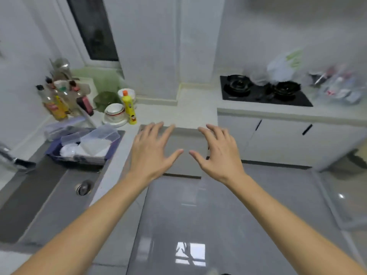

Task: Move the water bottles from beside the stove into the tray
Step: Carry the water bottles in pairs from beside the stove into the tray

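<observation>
Hovering empty with fingers spread, the left hand (153, 149) and right hand (216, 151) are grasping nothing; blurred clear plastic water bottles (337, 88) are crowding right of the black glass stove (264, 92), risking toppling; the blue tray (79, 149) is already cluttered

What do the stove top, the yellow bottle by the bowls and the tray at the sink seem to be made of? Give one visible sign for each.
Stove top: probably glass, black and flat.
Yellow bottle: plastic, opaque, with orange cap and printed label.
Tray: likely plastic, matte blue-purple moulded wall.
</observation>
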A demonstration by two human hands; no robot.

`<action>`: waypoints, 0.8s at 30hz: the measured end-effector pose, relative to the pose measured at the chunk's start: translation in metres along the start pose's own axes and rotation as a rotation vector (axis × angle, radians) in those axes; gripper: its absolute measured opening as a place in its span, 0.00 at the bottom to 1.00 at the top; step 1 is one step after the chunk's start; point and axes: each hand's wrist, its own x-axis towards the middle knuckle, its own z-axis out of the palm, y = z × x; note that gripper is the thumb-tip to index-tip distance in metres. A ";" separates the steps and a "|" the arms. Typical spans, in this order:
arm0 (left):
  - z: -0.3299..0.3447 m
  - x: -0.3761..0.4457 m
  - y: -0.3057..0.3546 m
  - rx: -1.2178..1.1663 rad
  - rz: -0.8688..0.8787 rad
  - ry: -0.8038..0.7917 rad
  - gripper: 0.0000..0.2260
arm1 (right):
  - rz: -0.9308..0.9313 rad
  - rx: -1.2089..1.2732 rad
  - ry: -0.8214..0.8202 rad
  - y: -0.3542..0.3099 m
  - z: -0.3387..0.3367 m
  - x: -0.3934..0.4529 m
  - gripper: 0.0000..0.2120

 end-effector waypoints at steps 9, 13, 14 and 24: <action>0.087 0.188 0.202 -0.125 0.285 -0.054 0.35 | 0.342 -0.084 0.092 0.226 -0.069 0.035 0.36; 0.120 0.270 0.263 -0.154 0.405 -0.052 0.35 | 0.439 -0.113 0.143 0.307 -0.084 0.059 0.35; 0.130 0.291 0.278 -0.162 0.432 -0.055 0.35 | 0.465 -0.120 0.150 0.327 -0.087 0.066 0.35; 0.222 0.487 0.419 -0.260 0.681 -0.100 0.35 | 0.722 -0.180 0.252 0.512 -0.105 0.144 0.34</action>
